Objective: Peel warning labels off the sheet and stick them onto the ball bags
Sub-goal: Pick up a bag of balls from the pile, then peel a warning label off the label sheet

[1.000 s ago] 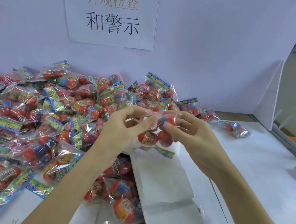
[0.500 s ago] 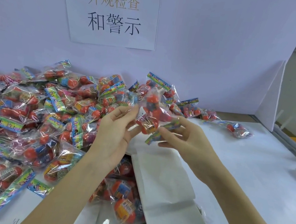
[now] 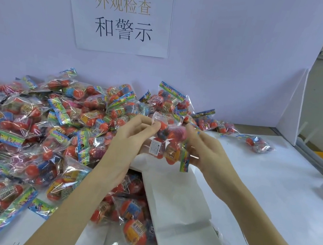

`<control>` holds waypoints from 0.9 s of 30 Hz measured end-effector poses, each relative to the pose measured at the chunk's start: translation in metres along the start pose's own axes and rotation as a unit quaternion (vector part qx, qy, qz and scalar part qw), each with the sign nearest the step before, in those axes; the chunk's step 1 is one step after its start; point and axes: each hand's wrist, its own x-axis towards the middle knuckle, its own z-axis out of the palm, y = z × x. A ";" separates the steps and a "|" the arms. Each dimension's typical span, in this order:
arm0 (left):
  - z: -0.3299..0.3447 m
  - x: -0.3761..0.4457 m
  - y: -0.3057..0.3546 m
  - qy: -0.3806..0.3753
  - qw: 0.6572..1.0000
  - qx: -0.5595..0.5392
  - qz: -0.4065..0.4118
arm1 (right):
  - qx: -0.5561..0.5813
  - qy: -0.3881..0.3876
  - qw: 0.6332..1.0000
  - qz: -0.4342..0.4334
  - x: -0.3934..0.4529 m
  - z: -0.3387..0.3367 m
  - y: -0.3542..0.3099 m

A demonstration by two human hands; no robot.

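Note:
Both of my hands hold one clear ball bag (image 3: 169, 142) of orange balls up above the table's middle. My left hand (image 3: 128, 144) pinches the bag's left upper edge, and my right hand (image 3: 206, 153) grips its right side near the colourful header strip. A small white warning label (image 3: 154, 147) sits on the bag's front, lower left. A white label sheet (image 3: 174, 202) lies on the table under my hands.
A large heap of ball bags (image 3: 42, 131) covers the table's left and back. More bags (image 3: 133, 221) lie near the front beside the sheet. One single bag (image 3: 259, 143) rests at the right on the white table (image 3: 281, 189). A paper sign (image 3: 123, 14) hangs on the back wall.
The bag has been turned in my hands, so its header strip now hangs down at the right and the white label faces me. Both hands stay at the same height.

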 end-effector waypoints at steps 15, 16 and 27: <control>0.009 -0.005 -0.003 0.123 0.991 -0.047 0.021 | -0.012 -0.051 0.998 -0.028 -0.003 -0.004 -0.004; 0.008 -0.005 -0.002 0.121 0.992 -0.014 0.036 | -0.015 -0.077 0.997 -0.007 -0.005 -0.004 -0.005; -0.005 0.006 -0.001 0.173 0.979 -0.105 0.003 | 0.429 -0.219 0.871 -0.101 -0.003 -0.044 -0.029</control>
